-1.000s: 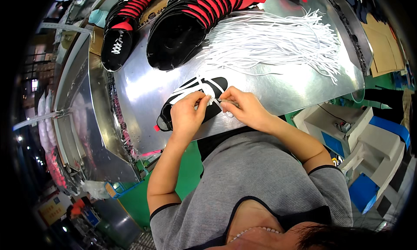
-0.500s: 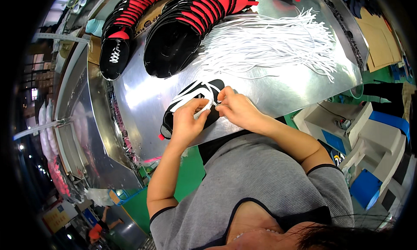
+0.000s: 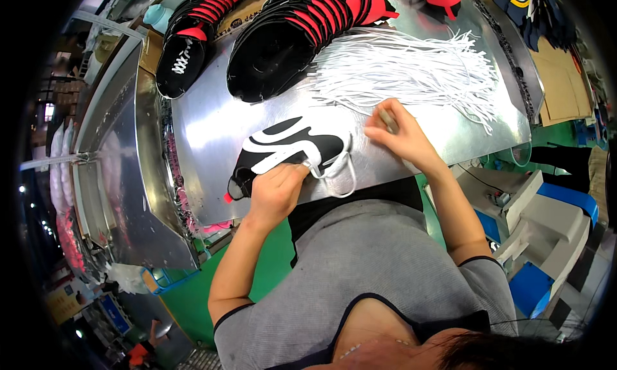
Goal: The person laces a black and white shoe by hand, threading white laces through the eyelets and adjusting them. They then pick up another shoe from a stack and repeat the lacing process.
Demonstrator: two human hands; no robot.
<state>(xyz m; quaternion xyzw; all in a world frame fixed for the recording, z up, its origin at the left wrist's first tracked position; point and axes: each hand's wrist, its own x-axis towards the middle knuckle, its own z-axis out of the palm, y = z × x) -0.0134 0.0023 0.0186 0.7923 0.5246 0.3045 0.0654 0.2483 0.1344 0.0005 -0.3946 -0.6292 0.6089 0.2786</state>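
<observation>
A black-and-white shoe upper (image 3: 292, 142) with a red tab at its heel end lies on its side on the metal table. My left hand (image 3: 277, 191) is closed on its lower edge, beside the lacing opening. From there a white shoelace (image 3: 353, 177) hangs out in a loose loop over the table. My right hand (image 3: 403, 138) is held apart from the upper, to its right, with the fingers curled round a small drab-coloured piece (image 3: 388, 121) whose kind I cannot make out. The fingertips of my left hand are partly hidden.
A large bundle of white laces (image 3: 411, 74) spreads across the back of the metal table (image 3: 205, 138). Nested black-and-red shoe uppers (image 3: 276, 55) stand at the back left, beside another row (image 3: 183, 61). A white-and-blue machine (image 3: 546, 222) stands at the right.
My right hand has come away from the upper, moving right and up. The upper has turned to show its white-striped side, and a lace loop now hangs out. My left hand keeps its hold.
</observation>
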